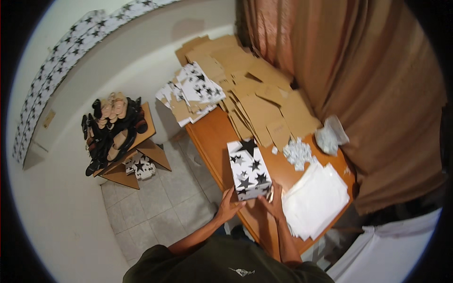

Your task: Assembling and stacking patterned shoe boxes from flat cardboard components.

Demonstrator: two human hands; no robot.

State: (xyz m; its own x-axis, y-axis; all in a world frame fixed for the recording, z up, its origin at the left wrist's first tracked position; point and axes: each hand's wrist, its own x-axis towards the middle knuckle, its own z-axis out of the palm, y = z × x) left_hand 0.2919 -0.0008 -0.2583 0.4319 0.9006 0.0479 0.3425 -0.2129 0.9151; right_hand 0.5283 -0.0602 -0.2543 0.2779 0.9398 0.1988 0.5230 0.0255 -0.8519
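- Sitting on or just above the brown table (207,141), the starry box (249,165) looks light and stiff, but it might dent
- I'd hold it low on both sides
- From here, the left hand (229,207) and right hand (274,202) grip its near corners, arms (197,234) out in front

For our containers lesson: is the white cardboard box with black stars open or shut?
Apparently shut: the white cardboard box with black stars shows an unbroken top; its underside is hidden.

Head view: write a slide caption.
Left hand and right hand hold a star-patterned box at an orange-brown table, with white sheets and flat cardboard pieces nearby.
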